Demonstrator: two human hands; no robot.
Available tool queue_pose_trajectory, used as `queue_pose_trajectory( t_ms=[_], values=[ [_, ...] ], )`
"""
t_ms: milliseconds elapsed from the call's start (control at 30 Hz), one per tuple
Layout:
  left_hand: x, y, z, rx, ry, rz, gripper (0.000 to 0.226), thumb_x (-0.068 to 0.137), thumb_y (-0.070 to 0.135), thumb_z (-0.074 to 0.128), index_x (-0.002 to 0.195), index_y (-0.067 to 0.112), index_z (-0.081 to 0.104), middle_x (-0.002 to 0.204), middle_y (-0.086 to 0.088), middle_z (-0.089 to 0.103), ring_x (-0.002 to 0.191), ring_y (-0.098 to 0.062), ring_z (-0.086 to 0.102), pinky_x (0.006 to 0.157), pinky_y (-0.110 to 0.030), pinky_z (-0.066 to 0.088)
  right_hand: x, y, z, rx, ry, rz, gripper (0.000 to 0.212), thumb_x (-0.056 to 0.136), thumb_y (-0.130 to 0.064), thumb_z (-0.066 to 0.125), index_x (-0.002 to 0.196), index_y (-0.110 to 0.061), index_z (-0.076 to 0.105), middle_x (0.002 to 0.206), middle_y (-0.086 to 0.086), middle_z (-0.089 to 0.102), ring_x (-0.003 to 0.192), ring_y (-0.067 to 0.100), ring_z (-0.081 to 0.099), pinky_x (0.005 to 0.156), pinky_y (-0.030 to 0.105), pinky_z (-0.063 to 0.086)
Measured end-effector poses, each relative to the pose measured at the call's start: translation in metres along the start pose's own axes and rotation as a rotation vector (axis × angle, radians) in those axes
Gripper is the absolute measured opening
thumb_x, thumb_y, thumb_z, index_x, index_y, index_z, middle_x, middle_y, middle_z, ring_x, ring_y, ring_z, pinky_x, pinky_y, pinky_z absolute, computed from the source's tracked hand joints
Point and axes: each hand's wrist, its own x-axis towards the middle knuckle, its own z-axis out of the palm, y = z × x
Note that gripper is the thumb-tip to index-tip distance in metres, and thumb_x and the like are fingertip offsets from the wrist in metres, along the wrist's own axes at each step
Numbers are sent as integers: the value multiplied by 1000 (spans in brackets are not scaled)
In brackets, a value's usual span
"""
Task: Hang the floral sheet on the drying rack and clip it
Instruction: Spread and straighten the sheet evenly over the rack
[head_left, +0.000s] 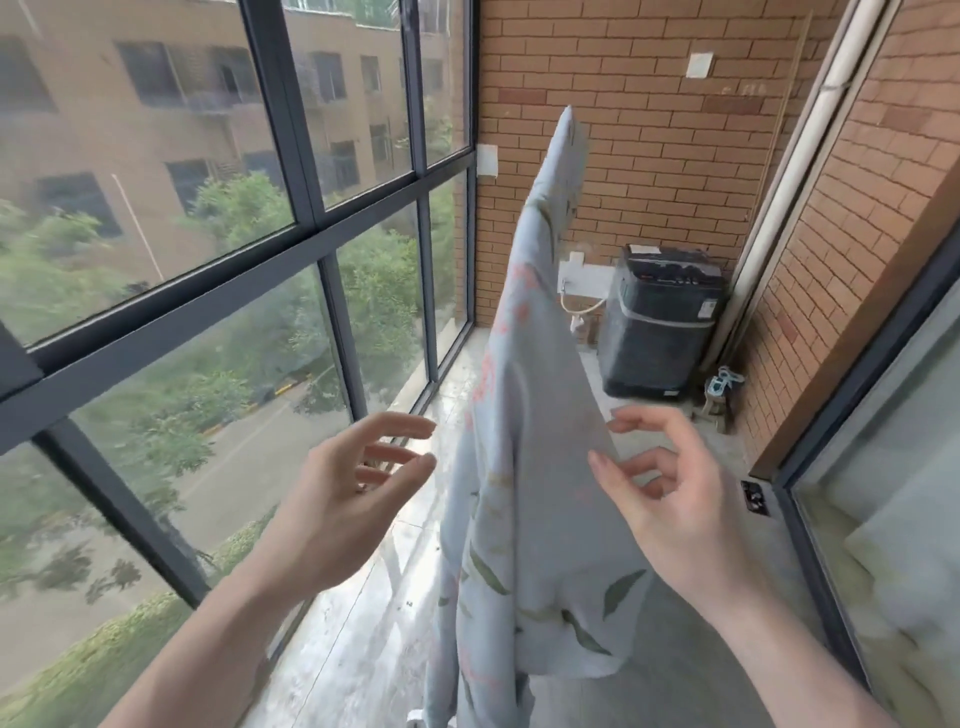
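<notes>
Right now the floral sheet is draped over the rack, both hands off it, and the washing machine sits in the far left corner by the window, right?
Not quite. The head view shows the washing machine in the far right corner, against the brick wall. The rest holds: floral sheet draped, left hand and right hand off it.

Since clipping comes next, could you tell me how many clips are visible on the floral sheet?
0. The floral sheet hangs between the left hand and right hand, both empty; clips may lie out of view.
</notes>
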Motion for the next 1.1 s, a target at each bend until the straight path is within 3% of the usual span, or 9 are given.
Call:
queue_pose_trajectory(
  t_ms=[167,267,333,433,667,767,867,967,1100],
  values=[
    [-9,51,36,40,121,17,20,94,37,72,113,30,72,113,17,72,100,-1,69,75,-19,57,34,21,-19,-52,-121,-5,37,84,-39,81,116,-38,63,121,-22,64,69,14,67,67,21,49],
    [-10,69,59,143,190,-9,21,89,43,76,107,33,72,103,21,72,85,2,70,67,-18,55,50,21,-18,-73,-238,-23,24,85,-46,79,106,-39,70,103,-25,71,57,10,61,61,16,42],
    [-9,75,69,243,230,-31,21,86,47,79,101,35,70,98,25,70,81,4,69,64,-14,50,57,19,-16,-112,-274,-69,11,86,-44,78,91,-35,75,87,-23,73,56,6,59,60,17,41],
    [-2,78,72,280,319,-69,10,87,39,80,87,32,73,88,23,73,69,1,69,61,-24,50,65,17,-18,-143,-293,-130,11,87,-36,78,79,-29,75,75,-22,70,62,5,60,61,18,42],
    [1,89,59,306,475,-77,14,90,35,78,78,30,74,61,16,70,52,-1,63,49,-21,40,88,-5,-41,52,-162,-192,15,97,-26,69,82,-24,68,73,-11,69,70,9,63,65,21,48],
    [2,91,54,288,555,-92,14,92,33,77,79,29,74,61,13,70,53,-2,65,48,-21,40,83,-10,-39,59,-330,-201,17,98,-32,69,83,-23,68,72,-9,69,66,10,64,64,26,50],
    [-2,89,54,324,534,-125,17,93,38,74,79,30,70,73,14,71,62,-6,70,54,-28,49,78,-1,-35,-136,-562,-180,17,94,-42,70,84,-29,69,76,-13,70,67,10,65,71,37,56],
    [-14,90,63,417,495,-147,20,94,42,71,79,32,66,76,18,70,60,-1,66,60,-36,58,79,2,-41,-137,-576,-187,14,92,-42,73,82,-32,70,78,-16,70,69,7,65,73,36,57],
    [-35,96,91,498,392,-131,29,90,51,72,71,31,66,63,22,67,56,-1,64,52,-20,47,83,-6,-52,-108,-704,-186,11,94,-36,73,85,-29,70,78,-13,72,72,9,70,76,33,57]
  ],
)
